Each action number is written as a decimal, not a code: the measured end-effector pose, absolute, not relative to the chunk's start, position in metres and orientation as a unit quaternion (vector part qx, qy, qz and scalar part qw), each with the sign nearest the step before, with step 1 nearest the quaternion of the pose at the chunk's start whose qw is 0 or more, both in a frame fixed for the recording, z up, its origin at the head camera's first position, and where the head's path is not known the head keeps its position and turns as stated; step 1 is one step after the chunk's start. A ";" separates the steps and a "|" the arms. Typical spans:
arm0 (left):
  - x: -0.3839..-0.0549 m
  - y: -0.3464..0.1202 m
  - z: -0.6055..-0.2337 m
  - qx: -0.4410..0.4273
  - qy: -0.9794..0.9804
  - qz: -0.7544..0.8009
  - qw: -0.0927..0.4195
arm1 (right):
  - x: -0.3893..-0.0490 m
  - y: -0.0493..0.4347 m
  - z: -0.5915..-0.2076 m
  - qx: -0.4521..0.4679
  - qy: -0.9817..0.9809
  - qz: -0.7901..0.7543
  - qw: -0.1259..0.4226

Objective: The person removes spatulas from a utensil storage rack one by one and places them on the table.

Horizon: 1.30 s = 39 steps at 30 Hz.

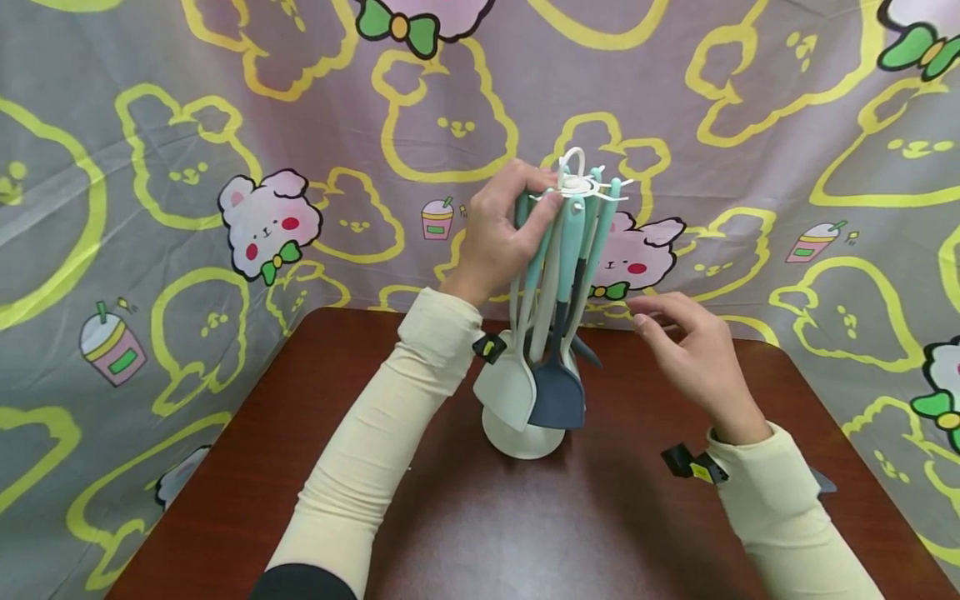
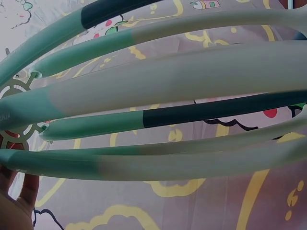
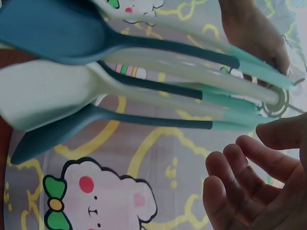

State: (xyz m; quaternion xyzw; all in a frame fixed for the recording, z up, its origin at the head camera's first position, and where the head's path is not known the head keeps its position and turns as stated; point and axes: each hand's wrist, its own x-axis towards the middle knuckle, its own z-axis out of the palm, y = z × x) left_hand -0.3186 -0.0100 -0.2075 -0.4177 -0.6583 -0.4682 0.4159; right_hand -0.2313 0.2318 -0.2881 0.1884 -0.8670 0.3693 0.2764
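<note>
A white carousel utensil stand (image 1: 525, 439) rises upright from the table, with several kitchen utensils hanging by turquoise handles from its hooked top ring (image 1: 577, 187). Facing me are a cream turner (image 1: 506, 392) and a dark blue-grey turner (image 1: 558, 396). High on the left side, my left hand (image 1: 498, 225) pinches the top of a utensil's turquoise handle (image 2: 53, 165) right at the ring, its thumb in front. My right hand (image 1: 686, 354) hovers to the right of the stand, fingers loosely bent and holding nothing; the right wrist view shows its fingers (image 3: 244, 172) apart from the handles.
The stand is on a dark reddish-brown table (image 1: 450, 525). Just behind it hangs a grey curtain (image 1: 420, 108) with cartoon bears. On the table at right, a dark grey piece (image 1: 823, 482) shows partly from behind my right sleeve.
</note>
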 end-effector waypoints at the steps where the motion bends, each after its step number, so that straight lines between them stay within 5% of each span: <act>1: -0.319 -0.010 -0.207 -0.419 -0.656 -0.469 0.417 | -0.231 0.231 -0.288 0.193 -0.865 0.371 0.279; 39: -0.318 -0.009 -0.209 -0.413 -0.659 -0.475 0.413 | -0.248 0.156 -0.297 0.217 -0.843 0.409 0.273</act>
